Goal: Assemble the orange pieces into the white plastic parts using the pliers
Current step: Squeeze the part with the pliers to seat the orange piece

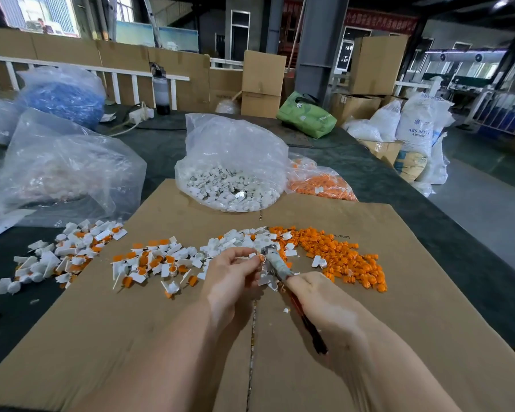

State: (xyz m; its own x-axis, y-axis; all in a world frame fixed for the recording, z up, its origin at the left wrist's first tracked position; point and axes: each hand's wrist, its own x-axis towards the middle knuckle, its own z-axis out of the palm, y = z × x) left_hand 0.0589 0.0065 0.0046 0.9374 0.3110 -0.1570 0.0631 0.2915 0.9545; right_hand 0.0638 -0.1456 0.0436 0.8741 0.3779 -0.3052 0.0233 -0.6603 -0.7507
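My left hand point(234, 270) pinches a small white plastic part with an orange piece point(261, 258) in it, just above the cardboard. My right hand point(315, 295) grips the pliers point(275, 264) by their red-black handles; the jaws meet the part at my left fingertips. Loose orange pieces point(339, 260) lie heaped to the right. White parts point(238, 239) lie behind my hands. White parts with orange pieces in them point(158, 263) are scattered to the left, with another such pile point(66, 254) further left.
A flattened cardboard sheet point(161, 337) covers the dark table. Behind it stand a clear bag of white parts point(229, 185), a bag of orange pieces point(318, 182) and large clear bags point(57, 168) at left. Boxes and sacks stand further back.
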